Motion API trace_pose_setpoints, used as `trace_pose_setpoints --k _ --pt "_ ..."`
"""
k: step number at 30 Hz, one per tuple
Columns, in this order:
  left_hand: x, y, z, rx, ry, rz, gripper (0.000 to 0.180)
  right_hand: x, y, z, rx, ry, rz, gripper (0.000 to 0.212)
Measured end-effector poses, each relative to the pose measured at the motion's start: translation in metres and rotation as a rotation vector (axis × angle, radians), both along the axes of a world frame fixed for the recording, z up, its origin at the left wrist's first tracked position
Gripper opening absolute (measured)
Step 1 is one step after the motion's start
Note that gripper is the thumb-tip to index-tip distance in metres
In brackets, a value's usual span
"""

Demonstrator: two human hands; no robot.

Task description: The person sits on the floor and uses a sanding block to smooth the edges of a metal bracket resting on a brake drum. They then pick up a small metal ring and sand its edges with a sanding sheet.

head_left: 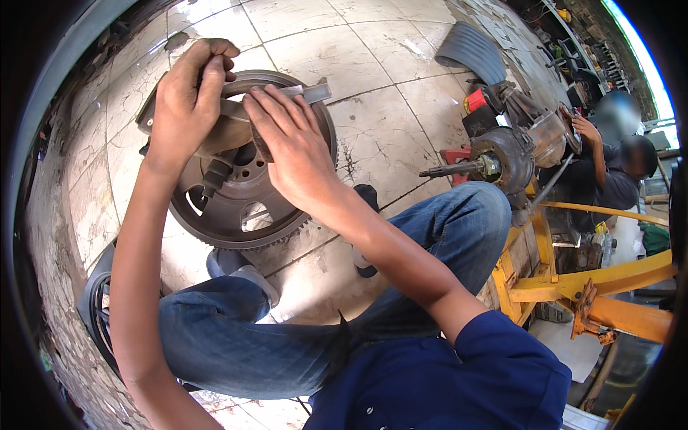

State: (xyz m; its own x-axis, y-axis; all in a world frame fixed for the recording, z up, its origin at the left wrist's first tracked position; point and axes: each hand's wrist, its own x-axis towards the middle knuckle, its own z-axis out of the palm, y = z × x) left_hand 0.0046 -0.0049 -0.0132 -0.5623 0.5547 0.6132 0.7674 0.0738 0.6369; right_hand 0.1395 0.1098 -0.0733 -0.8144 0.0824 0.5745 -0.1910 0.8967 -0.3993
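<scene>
A large brown flywheel (pixel 236 233) with a toothed rim and round and oblong holes lies flat on the floor in front of me. Across its upper part runs a flat metal piece (pixel 317 93), its light end sticking out past my fingers. My right hand (pixel 290 140) lies on this piece with the fingers stretched and close together. My left hand (pixel 188 93) is curled closed above the wheel's upper left; whatever its fingers hold is hidden. Below the hands, a dark stepped cylindrical part (pixel 216 175) slants over the wheel's centre.
A gearbox-like assembly (pixel 512 154) with a protruding shaft stands at the right, near yellow metal frame bars (pixel 609 279). Behind it sits another person (pixel 616 172), one hand on the assembly. A curved grey ribbed sheet (pixel 471 54) lies on the tiles. My knees flank the wheel's near side.
</scene>
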Motion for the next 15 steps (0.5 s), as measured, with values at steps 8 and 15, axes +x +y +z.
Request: trace_pose_setpoints --k 8,15 --pt "0.011 0.007 0.004 0.122 -0.335 0.098 0.032 -0.004 0.015 0.005 0.014 -0.025 0.029 0.057" --pt "0.007 0.008 -0.001 0.047 -0.35 0.19 0.028 -0.008 0.045 -0.011 0.028 -0.035 -0.106 0.065"
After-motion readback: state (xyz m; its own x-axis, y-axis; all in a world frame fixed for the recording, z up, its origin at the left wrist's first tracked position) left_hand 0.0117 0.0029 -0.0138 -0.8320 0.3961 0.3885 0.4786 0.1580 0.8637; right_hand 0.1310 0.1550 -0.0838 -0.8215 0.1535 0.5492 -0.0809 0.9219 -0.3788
